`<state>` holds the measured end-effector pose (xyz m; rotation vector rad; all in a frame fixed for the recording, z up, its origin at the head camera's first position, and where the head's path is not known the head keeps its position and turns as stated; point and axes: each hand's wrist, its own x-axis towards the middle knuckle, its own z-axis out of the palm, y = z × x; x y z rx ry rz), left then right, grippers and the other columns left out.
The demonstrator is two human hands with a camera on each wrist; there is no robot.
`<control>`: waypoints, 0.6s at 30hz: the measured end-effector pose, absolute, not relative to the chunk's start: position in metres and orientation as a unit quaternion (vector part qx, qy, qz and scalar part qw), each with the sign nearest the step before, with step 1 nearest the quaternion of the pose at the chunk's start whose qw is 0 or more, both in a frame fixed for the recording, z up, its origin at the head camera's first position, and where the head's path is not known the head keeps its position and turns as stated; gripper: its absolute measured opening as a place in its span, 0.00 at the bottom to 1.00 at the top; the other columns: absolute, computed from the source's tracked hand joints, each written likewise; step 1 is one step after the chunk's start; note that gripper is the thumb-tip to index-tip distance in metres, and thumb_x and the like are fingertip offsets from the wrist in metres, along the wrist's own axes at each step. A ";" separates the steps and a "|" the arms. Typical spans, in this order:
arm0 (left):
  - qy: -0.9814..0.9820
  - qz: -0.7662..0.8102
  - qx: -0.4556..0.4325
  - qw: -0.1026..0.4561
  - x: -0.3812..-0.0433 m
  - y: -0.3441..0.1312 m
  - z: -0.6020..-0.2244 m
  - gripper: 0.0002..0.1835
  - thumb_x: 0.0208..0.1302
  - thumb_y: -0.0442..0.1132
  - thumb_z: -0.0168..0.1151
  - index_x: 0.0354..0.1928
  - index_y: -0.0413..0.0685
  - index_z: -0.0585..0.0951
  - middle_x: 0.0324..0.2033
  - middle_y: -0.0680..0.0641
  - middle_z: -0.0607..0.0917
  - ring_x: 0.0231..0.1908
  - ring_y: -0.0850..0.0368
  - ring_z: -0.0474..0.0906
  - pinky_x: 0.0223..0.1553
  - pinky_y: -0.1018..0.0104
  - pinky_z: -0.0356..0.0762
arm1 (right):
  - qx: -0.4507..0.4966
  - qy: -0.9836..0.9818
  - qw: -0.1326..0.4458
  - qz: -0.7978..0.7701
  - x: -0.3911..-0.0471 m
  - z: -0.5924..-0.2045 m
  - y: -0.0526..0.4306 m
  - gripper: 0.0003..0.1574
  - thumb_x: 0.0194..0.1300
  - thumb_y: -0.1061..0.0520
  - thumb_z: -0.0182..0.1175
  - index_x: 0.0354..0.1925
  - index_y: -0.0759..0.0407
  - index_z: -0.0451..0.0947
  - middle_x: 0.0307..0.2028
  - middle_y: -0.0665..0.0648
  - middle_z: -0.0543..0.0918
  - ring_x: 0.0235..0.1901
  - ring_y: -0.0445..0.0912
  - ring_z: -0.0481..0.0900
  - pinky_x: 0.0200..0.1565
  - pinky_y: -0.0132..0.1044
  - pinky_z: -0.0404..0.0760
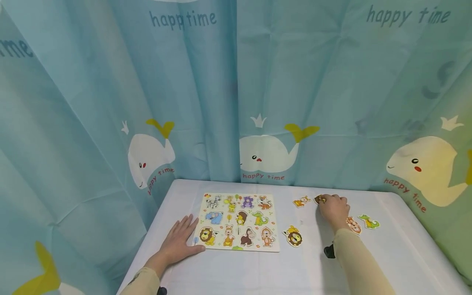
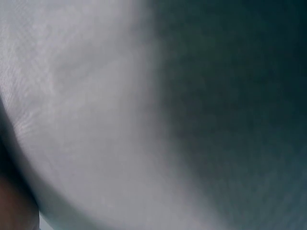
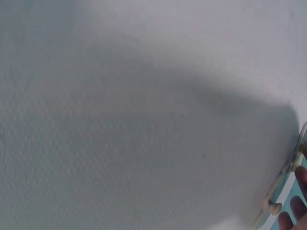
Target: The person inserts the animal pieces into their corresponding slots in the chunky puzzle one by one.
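My left hand (image 1: 180,241) lies with fingers spread on the table at the left edge of an animal puzzle board (image 1: 237,243), the thumb along its lower left corner. My right hand (image 1: 334,209) reaches to the back right and pinches a small brown puzzle piece (image 1: 318,199), mostly hidden by the fingertips. In the right wrist view, fingers (image 3: 298,207) show at the lower right edge, near a piece with a round knob (image 3: 274,208). A kangaroo piece (image 1: 301,201) lies left of this hand, a lion piece (image 1: 294,237) nearer me.
Right of my right forearm lie a monkey piece (image 1: 355,225) and a green crocodile piece (image 1: 370,221). A white cloth covers the table (image 1: 243,274). Blue curtains (image 1: 206,90) with whale prints hang behind its back edge. The left wrist view shows mostly blurred cloth (image 2: 91,110).
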<state>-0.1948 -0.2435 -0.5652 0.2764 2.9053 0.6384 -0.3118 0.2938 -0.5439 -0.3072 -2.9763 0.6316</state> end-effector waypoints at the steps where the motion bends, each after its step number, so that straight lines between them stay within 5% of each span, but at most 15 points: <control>1: 0.970 0.213 0.092 0.076 -0.195 -0.243 -0.565 0.59 0.54 0.74 0.65 0.80 0.48 0.59 0.80 0.40 0.54 0.79 0.41 0.43 0.78 0.42 0.37 | -0.101 -0.972 0.043 0.206 -0.312 -0.544 0.294 0.22 0.72 0.60 0.53 0.59 0.71 0.78 0.54 0.77 0.75 0.55 0.72 0.65 0.52 0.68 0.68; 18: 0.971 0.208 0.086 0.077 -0.196 -0.244 -0.569 0.59 0.54 0.76 0.64 0.80 0.50 0.59 0.80 0.42 0.53 0.80 0.42 0.42 0.79 0.44 0.36 | -0.085 -0.972 0.061 0.209 -0.312 -0.548 0.294 0.16 0.72 0.60 0.57 0.51 0.68 0.83 0.48 0.73 0.80 0.52 0.70 0.68 0.49 0.66 0.69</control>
